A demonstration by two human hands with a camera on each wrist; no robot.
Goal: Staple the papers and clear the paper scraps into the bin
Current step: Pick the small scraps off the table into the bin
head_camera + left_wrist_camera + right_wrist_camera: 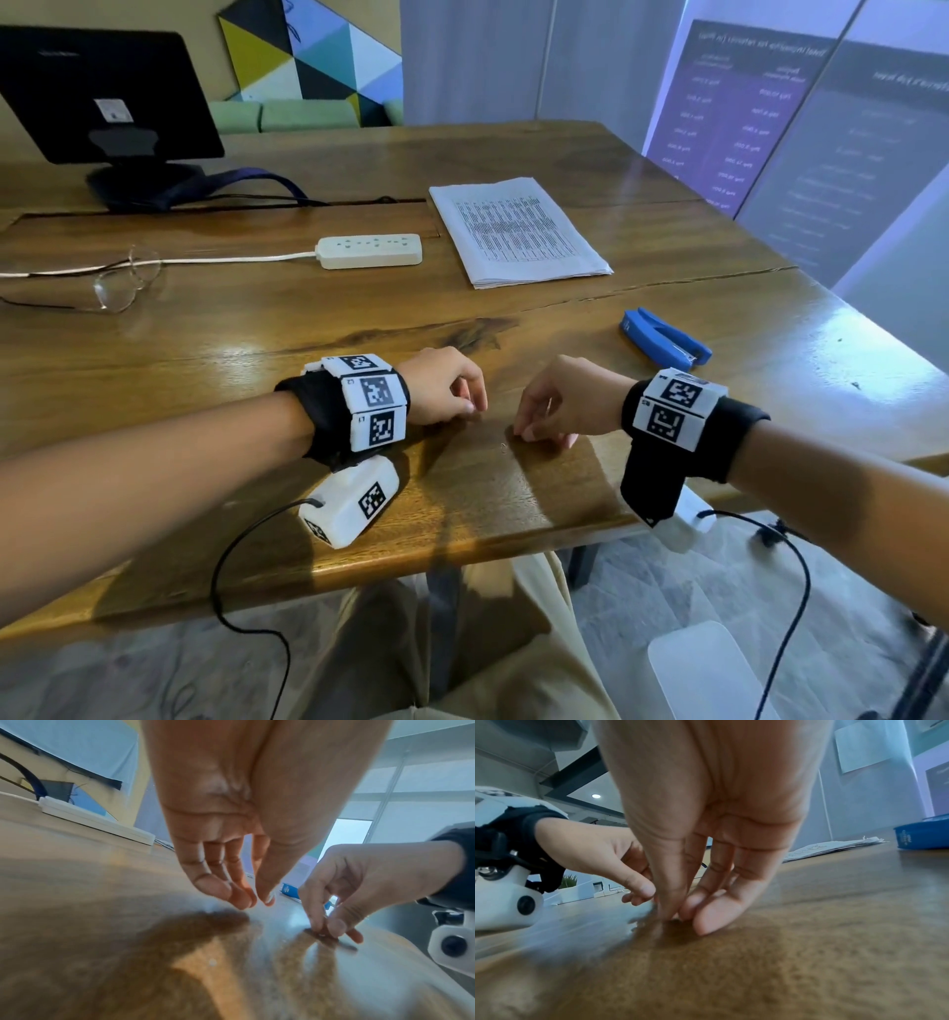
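Note:
The stack of printed papers lies flat on the wooden table, far of centre; its edge also shows in the right wrist view. A blue stapler lies to the right, untouched. My right hand presses thumb and forefinger together on the tabletop near the front edge, pinching a tiny pale paper scrap that is barely visible. My left hand hovers just beside it, fingertips pointing down near the thumb, with nothing seen between them. Another small speck lies between the hands.
A white power strip with its cable lies at centre left, and glasses further left. A black monitor stands at the back left. The table's front edge runs just below my wrists. A pale rounded object sits on the floor at lower right.

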